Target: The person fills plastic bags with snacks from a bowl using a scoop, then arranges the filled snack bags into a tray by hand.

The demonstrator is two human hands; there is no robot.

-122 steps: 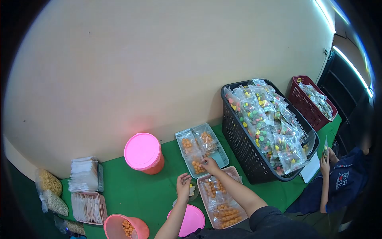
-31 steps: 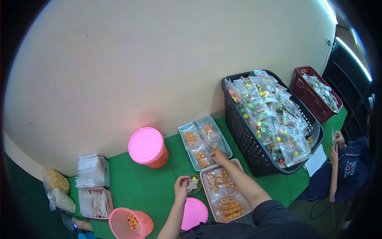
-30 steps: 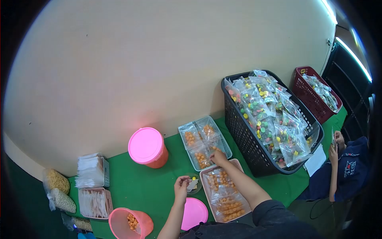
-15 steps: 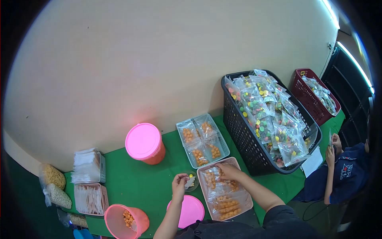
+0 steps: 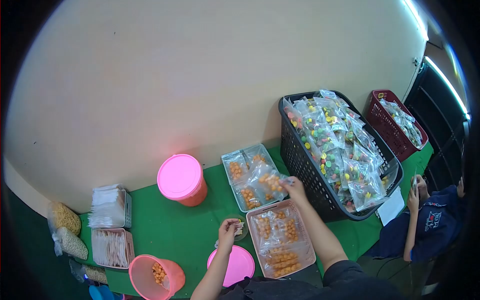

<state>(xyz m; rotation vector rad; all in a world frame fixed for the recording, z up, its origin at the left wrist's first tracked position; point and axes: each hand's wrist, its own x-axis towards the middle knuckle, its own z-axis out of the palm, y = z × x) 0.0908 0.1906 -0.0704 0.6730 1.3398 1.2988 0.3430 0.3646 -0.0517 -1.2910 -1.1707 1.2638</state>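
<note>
My right hand (image 5: 294, 189) pinches a clear bag of orange balls (image 5: 270, 181) by its edge, above the light blue tray (image 5: 239, 201). More bags of orange balls (image 5: 249, 196) lie in that tray. In front is a pink tray (image 5: 256, 245) with further bags of orange balls (image 5: 284, 260) laid flat. My left hand (image 5: 228, 231) is closed, fingertips together at the small clear bowl (image 5: 242, 234), where whitish bits show. What those fingers hold, if anything, is too small to make out.
A black basket (image 5: 295, 150) heaped with bagged colourful pieces stands right, a maroon basket (image 5: 387, 127) behind it. Left are a lidded pink bucket (image 5: 182, 180), an open pink bucket (image 5: 170, 270) and flat packets (image 5: 107, 207). A pink lid (image 5: 235, 265) lies in front. A person (image 5: 430, 220) is at right.
My right hand has risen from the pink tray to above the light blue tray, with a bag of orange balls in it. My left hand has stayed by the bowl.
</note>
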